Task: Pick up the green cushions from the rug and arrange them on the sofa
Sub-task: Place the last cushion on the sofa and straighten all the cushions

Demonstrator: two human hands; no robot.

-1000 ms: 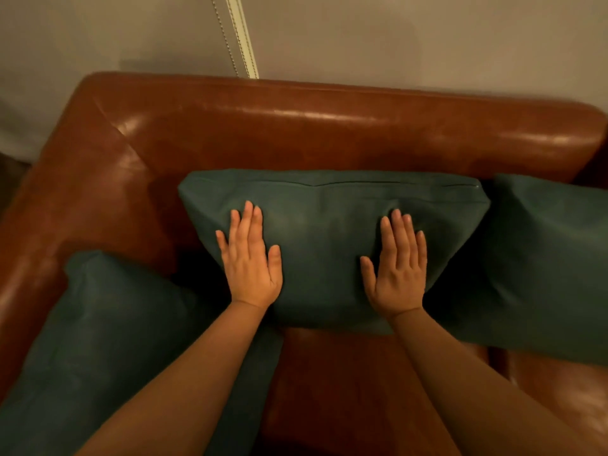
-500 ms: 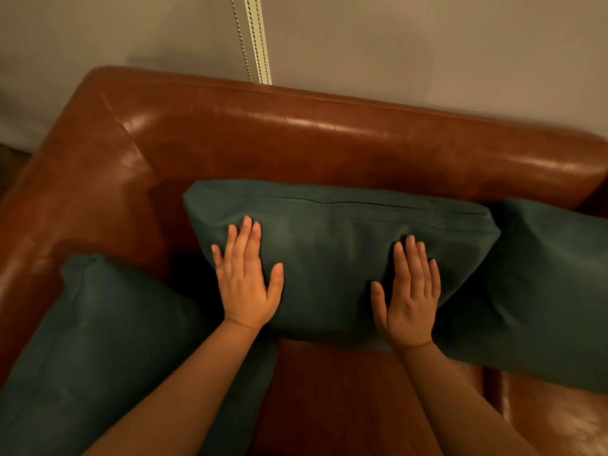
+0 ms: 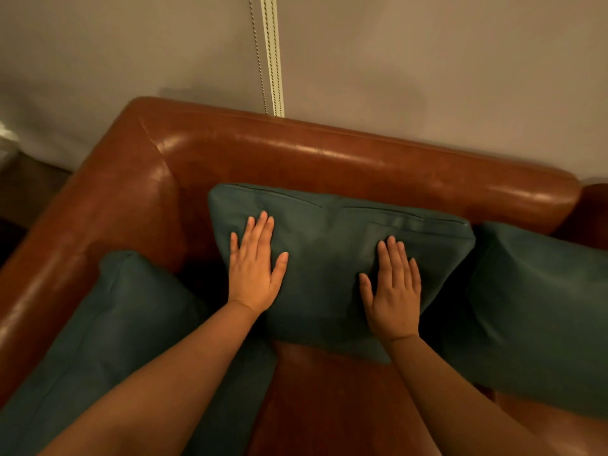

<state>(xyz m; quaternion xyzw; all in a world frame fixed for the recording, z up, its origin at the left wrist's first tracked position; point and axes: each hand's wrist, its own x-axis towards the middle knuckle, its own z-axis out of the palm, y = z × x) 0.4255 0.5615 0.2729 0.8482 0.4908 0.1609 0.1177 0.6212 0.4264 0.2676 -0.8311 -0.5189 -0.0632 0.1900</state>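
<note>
At the far left, a green cushion (image 3: 108, 324) leans along the arm of the sofa (image 3: 98, 209), with a dark gap between it and the middle cushion (image 3: 329, 258). The left hand (image 3: 255, 274) lies flat near that cushion's left edge, fingers straight, grasping nothing. The right hand (image 3: 393, 297) presses flat near its right edge, likewise released. The cushion's top edge rests against the backrest (image 3: 362, 166). Bare seat (image 3: 329, 396) lies open below. A third cushion (image 3: 539, 307) stands just beside it on the right.
</note>
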